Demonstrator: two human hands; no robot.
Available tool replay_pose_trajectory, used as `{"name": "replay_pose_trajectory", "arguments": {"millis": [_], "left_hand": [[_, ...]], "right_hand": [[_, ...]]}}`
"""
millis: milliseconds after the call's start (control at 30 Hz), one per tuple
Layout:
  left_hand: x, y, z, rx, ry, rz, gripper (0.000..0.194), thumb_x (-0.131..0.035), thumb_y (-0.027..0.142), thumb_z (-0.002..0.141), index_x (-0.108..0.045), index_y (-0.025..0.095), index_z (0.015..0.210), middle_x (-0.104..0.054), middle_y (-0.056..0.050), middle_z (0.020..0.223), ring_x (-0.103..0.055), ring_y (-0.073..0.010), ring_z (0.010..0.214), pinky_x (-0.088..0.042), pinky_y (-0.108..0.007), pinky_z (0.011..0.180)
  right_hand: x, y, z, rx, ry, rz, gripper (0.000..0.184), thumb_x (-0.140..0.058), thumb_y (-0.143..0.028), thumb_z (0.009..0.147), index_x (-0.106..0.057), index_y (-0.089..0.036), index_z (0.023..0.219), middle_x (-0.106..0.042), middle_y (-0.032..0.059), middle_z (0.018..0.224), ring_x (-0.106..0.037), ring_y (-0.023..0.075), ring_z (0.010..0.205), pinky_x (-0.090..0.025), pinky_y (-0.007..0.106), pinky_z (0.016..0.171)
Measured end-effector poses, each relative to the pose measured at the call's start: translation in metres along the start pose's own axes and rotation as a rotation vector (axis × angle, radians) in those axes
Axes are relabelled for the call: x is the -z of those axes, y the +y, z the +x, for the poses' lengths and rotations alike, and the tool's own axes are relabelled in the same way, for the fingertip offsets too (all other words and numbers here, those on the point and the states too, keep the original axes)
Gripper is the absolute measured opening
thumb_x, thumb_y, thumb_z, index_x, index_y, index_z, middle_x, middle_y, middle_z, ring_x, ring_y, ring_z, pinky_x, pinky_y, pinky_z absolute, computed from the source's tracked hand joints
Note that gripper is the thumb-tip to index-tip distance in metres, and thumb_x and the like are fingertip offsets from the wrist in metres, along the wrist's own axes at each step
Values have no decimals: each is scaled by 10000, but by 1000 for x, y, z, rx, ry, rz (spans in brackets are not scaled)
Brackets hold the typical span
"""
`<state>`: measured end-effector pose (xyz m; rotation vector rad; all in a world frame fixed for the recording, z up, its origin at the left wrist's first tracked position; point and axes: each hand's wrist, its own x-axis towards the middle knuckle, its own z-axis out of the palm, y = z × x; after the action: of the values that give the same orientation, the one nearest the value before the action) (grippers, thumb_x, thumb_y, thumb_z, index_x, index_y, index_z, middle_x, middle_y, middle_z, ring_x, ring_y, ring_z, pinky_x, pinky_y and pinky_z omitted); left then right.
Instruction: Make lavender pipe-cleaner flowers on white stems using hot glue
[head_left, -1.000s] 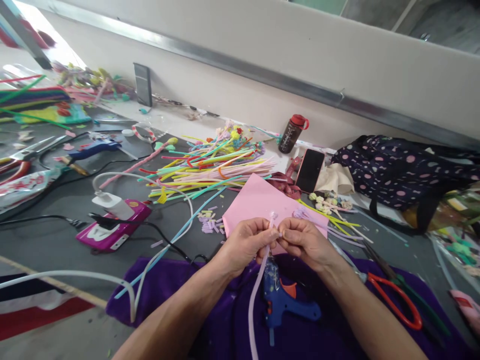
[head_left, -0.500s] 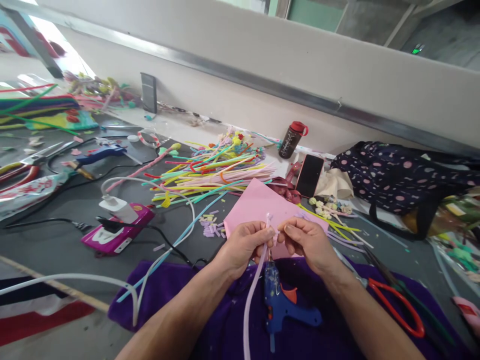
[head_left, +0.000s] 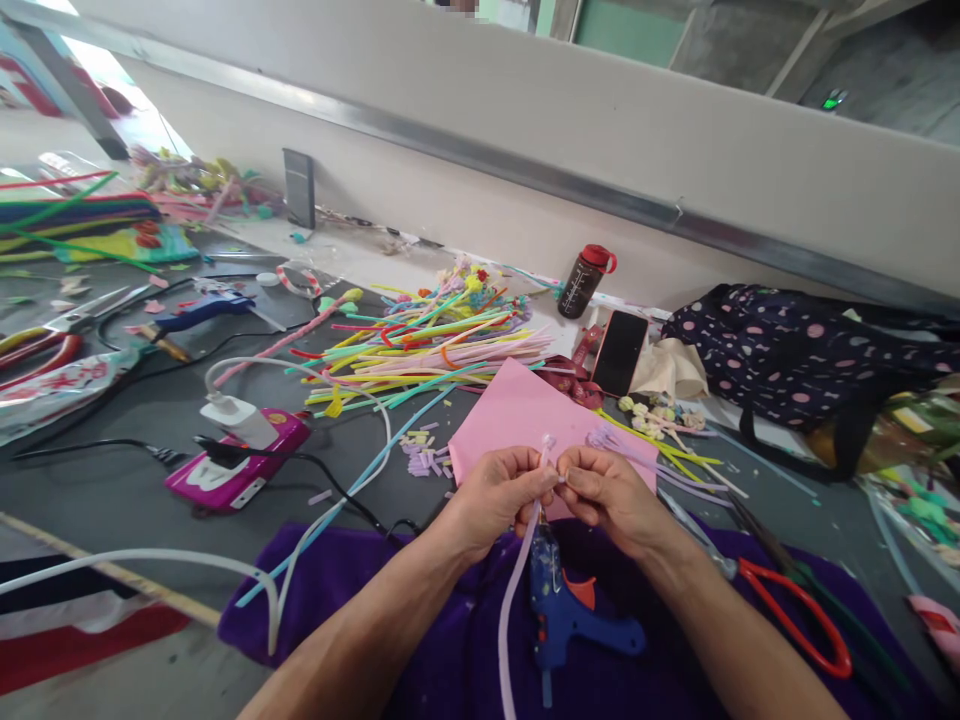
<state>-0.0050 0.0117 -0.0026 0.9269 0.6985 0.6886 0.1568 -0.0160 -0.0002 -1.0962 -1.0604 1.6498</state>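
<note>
Between thumb and fingers, my left hand (head_left: 504,500) pinches a pale lilac pipe cleaner (head_left: 512,600), whose long end hangs down toward me. A small looped tip (head_left: 548,441) pokes up above the fingers. Close beside it, my right hand (head_left: 606,490) has thumb and forefinger pinched at a tiny pale bit against the left fingertips; I cannot make out what it is. Under the hands lies a pink sheet (head_left: 510,405). A blue hot glue gun (head_left: 555,610) rests on the purple cloth (head_left: 442,640) below, its nozzle near my hands.
Bundled colourful pipe cleaners (head_left: 427,350) lie behind. Short lilac cut pieces (head_left: 426,458) are to the left, near a magenta power strip (head_left: 240,465) with cords. Red-handled scissors (head_left: 795,610) lie at right. A phone (head_left: 620,352), a bottle (head_left: 585,282) and a dotted bag (head_left: 795,360) stand farther back.
My right fingers have closed in against the left fingertips. The pipe cleaner's tip and hanging end have shifted slightly to the right.
</note>
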Motion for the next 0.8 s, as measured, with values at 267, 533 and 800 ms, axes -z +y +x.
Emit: {"name": "replay_pose_trajectory", "arguments": {"millis": [267, 533, 800], "left_hand": [[1, 2, 0, 46, -28, -89, 276, -656, 363, 707, -539, 135, 604, -466, 53, 409, -340, -22, 307, -245, -138, 311], [4, 1, 0, 67, -55, -111, 277, -658, 361, 702, -542, 138, 586, -433, 57, 386, -327, -23, 300, -238, -139, 307], [-1, 6, -3, 34, 13, -27, 276, -673, 357, 689, -526, 142, 599, -473, 60, 422, -324, -16, 303, -263, -134, 309]], "right_hand": [[1, 0, 0, 135, 133, -249, 210, -600, -368, 791, -617, -160, 810, -619, 1, 645, -505, 81, 438, -317, 187, 393], [-2, -6, -6, 524, 183, -747, 40, -595, -198, 790, -623, -201, 762, -589, -2, 679, -539, 131, 587, -418, 247, 551], [-3, -9, -7, 624, 190, -841, 70, -582, -141, 774, -611, -204, 762, -601, 13, 711, -523, 137, 606, -385, 247, 520]]}}
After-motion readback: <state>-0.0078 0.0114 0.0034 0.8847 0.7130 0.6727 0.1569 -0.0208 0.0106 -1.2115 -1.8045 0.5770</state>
